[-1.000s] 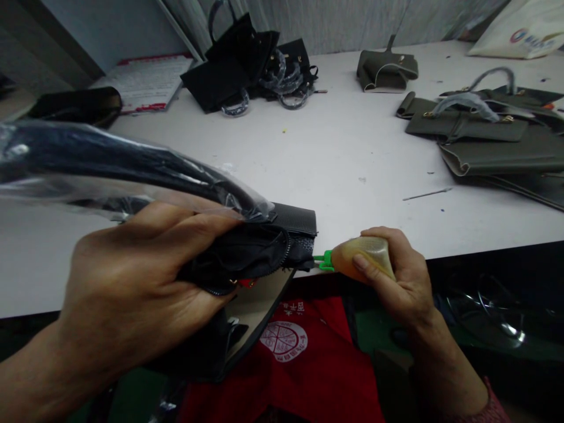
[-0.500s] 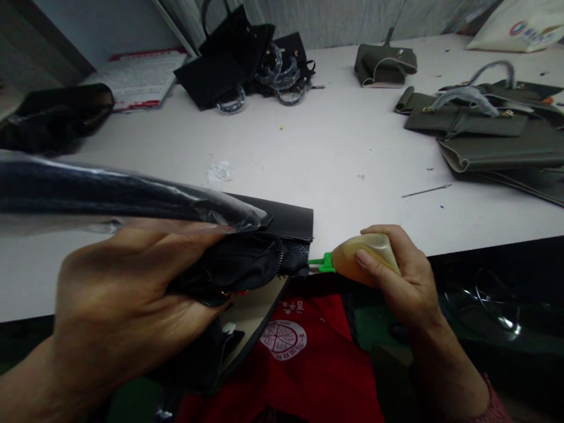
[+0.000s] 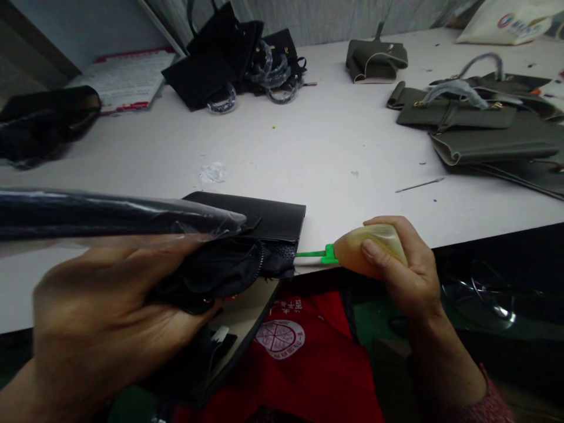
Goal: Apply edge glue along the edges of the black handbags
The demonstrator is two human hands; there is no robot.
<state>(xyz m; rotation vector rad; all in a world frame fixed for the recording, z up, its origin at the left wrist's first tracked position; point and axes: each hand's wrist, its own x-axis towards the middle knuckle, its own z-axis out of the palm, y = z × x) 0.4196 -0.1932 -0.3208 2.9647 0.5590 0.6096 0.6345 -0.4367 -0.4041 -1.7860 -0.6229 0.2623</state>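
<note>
Tabletop [image 3: 335, 153] in the head view is white and specked with scraps, its near edge running slantwise above a dark space and green floor [image 3: 374, 323], with a streaky grey wall [image 3: 335, 17] behind. Towards the back lie a printed sheet [image 3: 127, 82], a heap of black bags [image 3: 205, 79] with plastic-wrapped handles, and a folded olive piece [image 3: 376, 64]; a pale bag [image 3: 489, 26] sits at the far right, olive bag parts [image 3: 493, 144] are piled nearer, and a thin stick [image 3: 418, 185] lies just beside them. At the near edge, the left hand [image 3: 106, 311] has its fingers closed on a black bag [image 3: 264, 217], whose wrapped handle [image 3: 110, 216] hides some of the tabletop. The right hand [image 3: 409, 270] grips a yellowish bottle [image 3: 385, 241], its green nozzle [image 3: 328, 254] aimed at the bag's edge; whether the tip touches, I cannot tell. Red cloth [image 3: 321, 358] shows below, partly covered by the bag
</note>
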